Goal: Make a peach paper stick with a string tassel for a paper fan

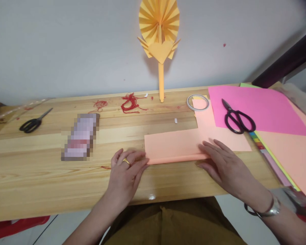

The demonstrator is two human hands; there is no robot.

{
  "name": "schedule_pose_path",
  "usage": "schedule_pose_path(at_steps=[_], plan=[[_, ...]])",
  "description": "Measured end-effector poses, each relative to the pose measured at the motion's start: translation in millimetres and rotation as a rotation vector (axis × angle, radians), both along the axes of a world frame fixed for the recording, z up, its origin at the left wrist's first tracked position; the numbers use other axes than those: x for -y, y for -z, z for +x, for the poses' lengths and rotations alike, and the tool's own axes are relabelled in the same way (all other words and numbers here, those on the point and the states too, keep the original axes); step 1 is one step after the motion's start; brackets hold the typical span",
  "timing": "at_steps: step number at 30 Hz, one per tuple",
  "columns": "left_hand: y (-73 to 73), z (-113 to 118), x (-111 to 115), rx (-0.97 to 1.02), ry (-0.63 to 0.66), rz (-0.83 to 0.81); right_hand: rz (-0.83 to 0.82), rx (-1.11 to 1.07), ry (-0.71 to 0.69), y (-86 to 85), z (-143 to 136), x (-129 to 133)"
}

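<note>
A sheet of peach paper (172,144) lies on the table before me, its near edge curled into a narrow roll. At the roll's left end, my left hand (129,168), with a gold ring, pinches the paper between thumb and fingers. My right hand (220,161) grips the right end, fingers over the top and thumb on the near side; the roll's end is hidden beneath it. Another peach sheet (236,141) lies flat just beyond my right hand. Black-handled scissors (238,117) rest partly on a pink sheet (255,107).
A yellow paper fan (161,51) with a heart stands against the wall. A tape roll (197,102), red thread (131,103), a blurred phone (80,137) and smaller scissors (34,123) lie on the wooden table (40,183). More coloured sheets (293,153) are stacked at right.
</note>
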State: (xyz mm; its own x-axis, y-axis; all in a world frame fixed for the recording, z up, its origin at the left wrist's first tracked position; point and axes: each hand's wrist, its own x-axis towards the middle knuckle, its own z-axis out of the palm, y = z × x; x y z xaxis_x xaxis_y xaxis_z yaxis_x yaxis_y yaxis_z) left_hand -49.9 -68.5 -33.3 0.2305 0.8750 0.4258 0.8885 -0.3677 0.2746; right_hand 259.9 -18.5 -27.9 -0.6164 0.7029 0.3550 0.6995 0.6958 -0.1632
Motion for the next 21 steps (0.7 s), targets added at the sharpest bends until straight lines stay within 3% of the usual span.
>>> schedule_pose_path(at_steps=[14, 21], plan=[[-8.7, -5.0, -2.5, -0.018, 0.025, -0.137, 0.090, -0.036, -0.047, -2.6, -6.5, 0.5], [-5.4, -2.8, -4.0, 0.007, 0.022, -0.074, 0.113, -0.026, -0.041, -1.5, -7.8, 0.6]])
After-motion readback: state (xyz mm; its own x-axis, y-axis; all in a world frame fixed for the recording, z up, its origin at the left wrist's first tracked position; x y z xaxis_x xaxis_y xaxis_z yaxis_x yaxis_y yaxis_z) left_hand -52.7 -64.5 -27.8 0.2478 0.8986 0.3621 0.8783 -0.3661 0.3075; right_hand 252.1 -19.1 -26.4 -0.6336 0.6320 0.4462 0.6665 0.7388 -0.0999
